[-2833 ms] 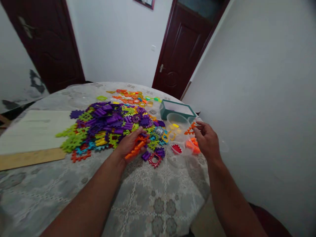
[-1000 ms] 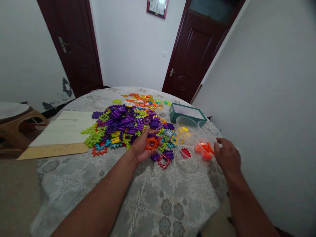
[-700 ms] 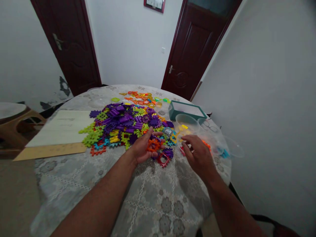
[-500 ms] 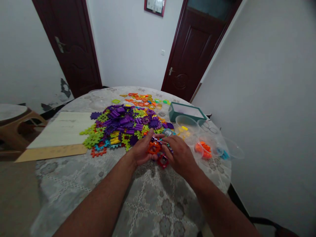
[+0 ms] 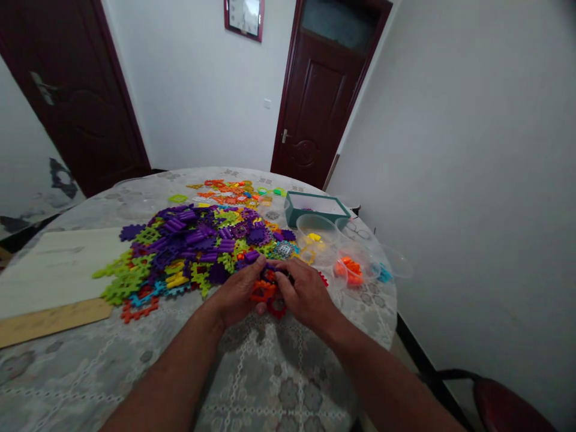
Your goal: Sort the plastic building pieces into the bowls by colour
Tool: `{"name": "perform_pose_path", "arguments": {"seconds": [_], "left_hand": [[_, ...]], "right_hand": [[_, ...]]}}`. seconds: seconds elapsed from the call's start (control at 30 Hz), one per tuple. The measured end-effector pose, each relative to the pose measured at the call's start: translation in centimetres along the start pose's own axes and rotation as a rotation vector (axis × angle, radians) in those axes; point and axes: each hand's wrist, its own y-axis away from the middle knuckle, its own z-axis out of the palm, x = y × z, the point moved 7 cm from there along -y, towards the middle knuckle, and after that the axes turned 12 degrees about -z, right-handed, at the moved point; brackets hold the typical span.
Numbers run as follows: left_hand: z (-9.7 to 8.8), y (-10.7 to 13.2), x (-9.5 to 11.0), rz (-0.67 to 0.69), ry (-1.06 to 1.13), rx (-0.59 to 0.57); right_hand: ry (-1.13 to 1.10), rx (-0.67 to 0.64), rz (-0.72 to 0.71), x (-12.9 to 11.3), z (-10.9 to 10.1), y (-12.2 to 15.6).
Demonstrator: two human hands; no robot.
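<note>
Right hand (image 5: pixel 308 292) moved beside left hand (image 5: pixel 237 292); orange piece (image 5: pixel 261 292) clasped within left's grip; right's grip unclear.

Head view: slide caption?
Left hand holding orange toothed block, right hand alongside, before heap of purple and lime building pieces.

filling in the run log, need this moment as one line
left hand: holding orange piece | right hand: at purple piece, grip unclear | mixed pile: beyond hands

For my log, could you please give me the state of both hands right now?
Left hand: closed, holding an orange piece.
Right hand: curled at a purple piece; whether it grips that cannot be told.
</note>
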Motion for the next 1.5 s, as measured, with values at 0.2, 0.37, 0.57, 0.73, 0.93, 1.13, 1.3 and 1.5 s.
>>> {"name": "perform_pose_path", "arguments": {"seconds": [0.2, 0.37, 0.57, 0.73, 0.93, 1.13, 1.3, 1.5], "left_hand": [[0.4, 0.4, 0.3, 0.027, -0.106, -0.018], [-0.3, 0.4, 0.4, -0.021, 0.001, 0.061], [-1.5, 0.0, 0.2, -0.057, 0.073, 0.122], [-1.8, 0.0, 0.3, -0.049, 0.092, 0.125], [-2.0, 0.0, 0.4, -0.049, 0.117, 0.14], [-1.7, 0.0, 0.4, -0.052, 0.138, 0.119], [-1.2, 0.2, 0.5, -0.058, 0.148, 0.1], [-1.4, 0.1, 0.7, -0.03, 0.115, 0.1]], "right_hand": [[0.037, 0.022, 0.03, 0.8, 0.0, 0.9], [-0.062, 0.058, 0.196, 1.8, -0.8, 1.0], [-0.013, 0.0, 0.137, 6.1, -5.0, -2.8], [0.314, 0.052, 0.251, 14.9, -9.4, -9.5], [0.337, 0.099, 0.322, 19.4, -10.5, -12.9], [0.214, -0.051, 0.168, 14.0, -6.3, -9.1], [0.126, -0.257, -0.098, 5.2, -1.4, -4.6], [0.141, -0.308, -0.113, 1.5, 1.8, -2.5]]}}
